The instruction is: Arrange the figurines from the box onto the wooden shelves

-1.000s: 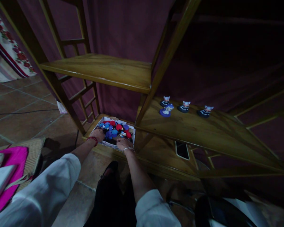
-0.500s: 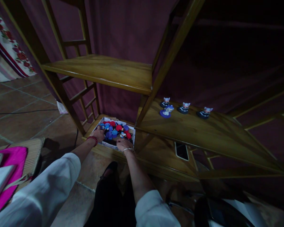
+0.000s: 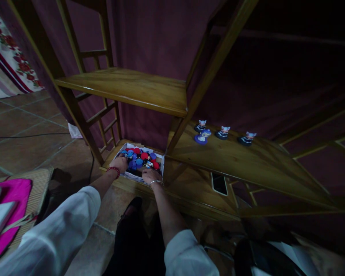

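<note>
A shallow white box (image 3: 162, 165) sits on the lower shelf, filled with small figurines (image 3: 138, 158) on red, blue and purple round bases. Over the box's left end is my left hand (image 3: 120, 163), a red bead bracelet at its wrist. Its fingers are curled down at the figurines nearest that side. My right hand (image 3: 150, 175), wearing a silver bangle, reaches over the front wall with its fingers bent inward, close to the front figurines. Dim light and small size hide what either hand's fingertips grip.
Several figurines stand on the raised shelf (image 3: 218, 153) at right, one with a purple base (image 3: 201, 138) in front. A phone (image 3: 219, 183) lies on the lower board. An upper shelf (image 3: 126, 88) overhangs the box. Left is a woven-topped seat (image 3: 40, 191) with a pink cloth (image 3: 18, 191).
Both hands stay at the box, with only slight finger movement. The camera view has shifted a little; the figurines on the right shelf look unchanged.
</note>
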Available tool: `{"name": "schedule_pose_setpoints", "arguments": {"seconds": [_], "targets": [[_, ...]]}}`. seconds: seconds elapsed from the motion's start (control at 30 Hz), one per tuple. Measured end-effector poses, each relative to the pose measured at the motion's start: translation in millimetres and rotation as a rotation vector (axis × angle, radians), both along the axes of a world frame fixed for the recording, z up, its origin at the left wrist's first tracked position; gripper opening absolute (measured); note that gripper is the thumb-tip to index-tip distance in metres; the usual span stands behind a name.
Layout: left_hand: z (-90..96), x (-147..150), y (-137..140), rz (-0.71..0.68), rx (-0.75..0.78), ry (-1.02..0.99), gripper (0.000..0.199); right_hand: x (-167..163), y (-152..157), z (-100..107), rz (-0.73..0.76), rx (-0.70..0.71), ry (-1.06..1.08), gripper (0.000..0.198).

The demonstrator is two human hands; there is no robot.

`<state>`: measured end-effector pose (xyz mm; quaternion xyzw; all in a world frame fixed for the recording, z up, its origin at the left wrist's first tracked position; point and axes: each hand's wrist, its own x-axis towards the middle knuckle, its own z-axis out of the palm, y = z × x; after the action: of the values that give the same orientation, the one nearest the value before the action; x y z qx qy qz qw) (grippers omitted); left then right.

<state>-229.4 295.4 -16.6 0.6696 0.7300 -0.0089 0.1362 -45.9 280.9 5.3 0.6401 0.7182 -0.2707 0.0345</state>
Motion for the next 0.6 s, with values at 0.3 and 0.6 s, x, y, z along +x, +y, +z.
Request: {"name": "schedule_pose_setpoints", "arguments": {"seconds": [0.3,0.6], "targets": [[10.2,6,-3,0.08,-0.005,0.004,0.037,0,0,5,0.033,0.012,-0.012,0.029],[7.9,6,-2,0.111,0.029,0.015,0.038,-2,0,3,0.023,0.005,-0.018,0.03]]}}
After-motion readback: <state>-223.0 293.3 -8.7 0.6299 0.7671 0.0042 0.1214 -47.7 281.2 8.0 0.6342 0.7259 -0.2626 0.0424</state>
